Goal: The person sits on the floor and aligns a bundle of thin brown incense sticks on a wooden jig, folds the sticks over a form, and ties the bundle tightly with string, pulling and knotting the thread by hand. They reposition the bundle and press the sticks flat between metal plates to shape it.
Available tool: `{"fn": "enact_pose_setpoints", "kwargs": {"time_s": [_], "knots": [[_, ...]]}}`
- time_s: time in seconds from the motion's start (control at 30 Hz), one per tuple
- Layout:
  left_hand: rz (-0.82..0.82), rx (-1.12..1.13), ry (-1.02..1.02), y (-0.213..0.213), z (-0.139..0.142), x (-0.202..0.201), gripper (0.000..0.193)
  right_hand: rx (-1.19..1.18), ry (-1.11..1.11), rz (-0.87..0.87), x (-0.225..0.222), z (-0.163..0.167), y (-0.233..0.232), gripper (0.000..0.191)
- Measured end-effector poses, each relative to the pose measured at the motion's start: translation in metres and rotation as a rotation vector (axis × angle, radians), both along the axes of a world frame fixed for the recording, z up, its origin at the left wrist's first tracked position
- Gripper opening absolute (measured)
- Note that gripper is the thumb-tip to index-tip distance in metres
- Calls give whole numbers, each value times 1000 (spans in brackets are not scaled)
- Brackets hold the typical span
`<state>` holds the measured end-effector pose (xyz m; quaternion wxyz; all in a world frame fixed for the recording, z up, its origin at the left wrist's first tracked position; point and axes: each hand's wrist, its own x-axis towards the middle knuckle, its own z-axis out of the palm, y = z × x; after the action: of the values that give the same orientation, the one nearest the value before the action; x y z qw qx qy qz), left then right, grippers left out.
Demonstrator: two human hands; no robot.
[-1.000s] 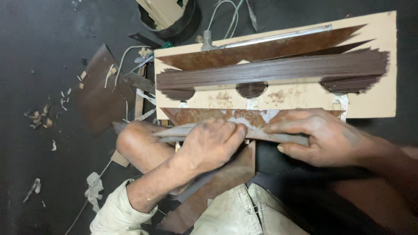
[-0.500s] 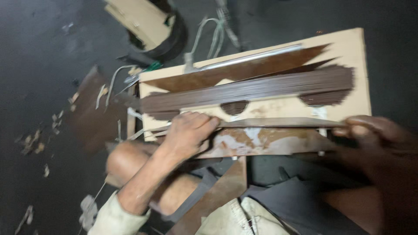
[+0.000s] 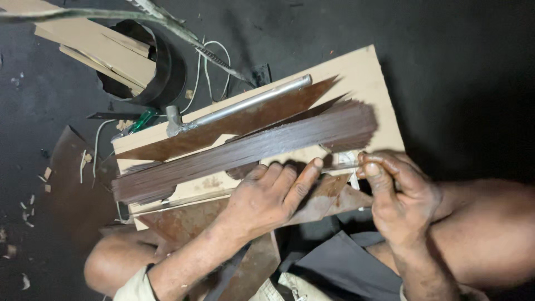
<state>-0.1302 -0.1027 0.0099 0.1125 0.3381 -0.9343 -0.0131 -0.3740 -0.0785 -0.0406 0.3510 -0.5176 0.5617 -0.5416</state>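
The left hand [image 3: 267,198] lies flat, fingers spread, pressing a thin strip [image 3: 334,167] onto the board [image 3: 368,72], at six o'clock of the dark strip bundle [image 3: 245,150]. The right hand [image 3: 398,195] pinches the strip's end at three o'clock. Judging by this, even pressure and a straight pull would keep it flat.

Floor [image 3: 446,67]: dark, nearly black, matte, filling the right and top of the frame.
Debris [image 3: 25,212]: pale wood chips scattered at the left edge.
Light: dim overall, falling brightest across the middle, with the corners sinking into shadow.
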Motion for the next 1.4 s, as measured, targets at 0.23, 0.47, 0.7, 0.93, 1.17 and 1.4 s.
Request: {"fn": "enact_pose_setpoints", "kwargs": {"time_s": [0.23, 0.47, 0.7, 0.93, 1.17, 1.4], "knots": [[35, 35, -75, -20, 12, -6, 63, -14, 37, -142, 2, -2, -6, 22], [119, 45, 109, -39, 27, -11, 69, -100, 236, -136, 1, -31, -22, 28], [148, 132, 188, -44, 16, -16, 70, -117, 218, -156, 3, -34, -24, 27], [130, 125, 203, -46, 16, -14, 68, -181, 246, -121, -6, -38, -28, 24], [117, 113, 184, -49, 19, -16, 63, -196, 227, -11, -19, -33, -47, 23], [23, 64, 257, -57, 19, -33, 58, -201, 143, 97, -31, -32, -50, 17]]}}
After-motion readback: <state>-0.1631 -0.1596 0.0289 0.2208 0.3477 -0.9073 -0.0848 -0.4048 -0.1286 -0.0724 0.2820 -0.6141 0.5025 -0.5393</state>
